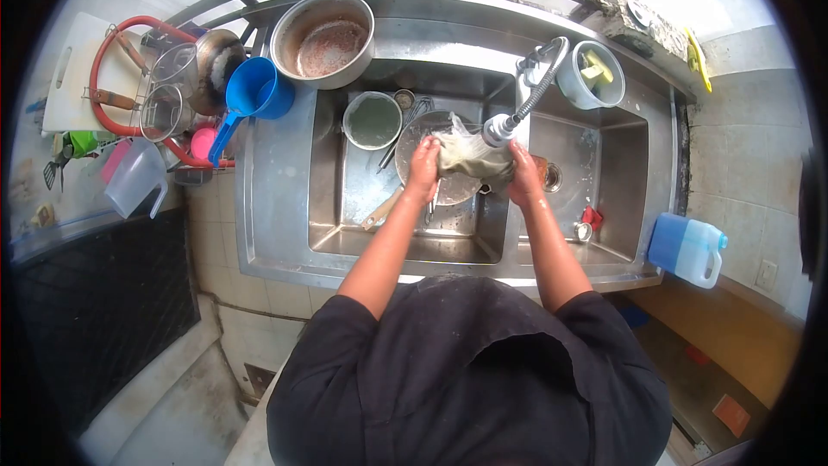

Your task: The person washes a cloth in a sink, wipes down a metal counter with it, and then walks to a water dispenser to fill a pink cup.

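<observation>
- Left hand and right hand both clenched on a wet plastic bag, held over the double sink right under the hose faucet.
- Round tray lying in the basin below the bag.
- Green-tinted pot just behind.
- Big metal bowl and blue scoop further back on the counter.

A loose black short-sleeved top of plain fabric is being worn, its sleeves ending above the elbows, with both forearms and hands left bare.
</observation>
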Tool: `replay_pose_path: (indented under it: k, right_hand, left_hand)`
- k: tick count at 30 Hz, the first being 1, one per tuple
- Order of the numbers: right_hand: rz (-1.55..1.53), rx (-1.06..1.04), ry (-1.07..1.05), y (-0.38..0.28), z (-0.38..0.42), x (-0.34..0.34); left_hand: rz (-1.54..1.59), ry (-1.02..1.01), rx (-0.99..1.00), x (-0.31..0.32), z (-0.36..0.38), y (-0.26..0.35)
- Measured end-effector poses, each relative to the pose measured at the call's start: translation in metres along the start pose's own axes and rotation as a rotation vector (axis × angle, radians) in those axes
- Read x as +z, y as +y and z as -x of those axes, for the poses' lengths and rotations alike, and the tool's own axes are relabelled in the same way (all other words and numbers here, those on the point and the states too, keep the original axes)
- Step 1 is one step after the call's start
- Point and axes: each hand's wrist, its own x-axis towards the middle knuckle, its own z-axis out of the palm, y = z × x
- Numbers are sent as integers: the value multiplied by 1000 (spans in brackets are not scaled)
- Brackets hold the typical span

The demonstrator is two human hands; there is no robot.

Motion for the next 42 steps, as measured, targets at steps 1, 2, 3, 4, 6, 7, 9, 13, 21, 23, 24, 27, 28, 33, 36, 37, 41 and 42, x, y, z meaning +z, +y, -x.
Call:
replay_pose_path:
  k: [1,2,3,4,6,7,9,13,21,23,24,27,28,33,36,37,41,42]
  right_hand:
    - [107,-60,28,13,-7,-1]
    - [212,-119,60,31,-13,-3]
    - [365,-188,63,55,-20,-6]
    - [599,-334,133,73,-21,-3]
    - [1006,-722,276,76,-37,0]
    - [1013,-720,268,71,-50,-2]
    - [493,-667,310,67,-69,-7]
    - [160,-193,352,45,-72,-6]
    - [210,216,-172,-10,-18,-18]
    - [197,279,-158,-15,-15,-19]
    - [186,252,-157,-19,-11,-17]
    - [171,150,-148,-20,-5,-14]
    - [169,75,-140,-20,-5,-12]
    - [528,-342,-9,5,-16,2]
    - [596,-445,186,40,-39,-4]
    - [604,-447,181,46,-54,-13]
    - [519,-397,238,49,-45,27]
    - [547,-371,113,63,-43,12]
  left_hand:
    - [-64,178,26,8,-9,-22]
    - [-110,164,35,15,-20,-41]
    - [-155,147,46,23,-29,-53]
    - [-151,147,50,37,-28,-53]
    - [-140,178,5,76,-14,-32]
    - [-133,184,9,85,-8,-28]
    - [-339,-4,205,96,4,-22]
    - [-580,-7,238,80,5,-28]
    - [334,-219,-273,-1,-1,60]
    - [202,-247,-195,-6,5,64]
    - [173,-225,-218,-11,5,61]
    - [55,-87,-301,-21,2,35]
    - [-103,-16,-356,-23,0,19]
    - [67,35,-127,-7,-19,-32]
    - [-383,229,257,73,-1,-47]
    - [-745,233,560,87,-1,-51]
    - [-407,112,411,91,-30,-30]
    - [-412,216,246,79,-47,-24]
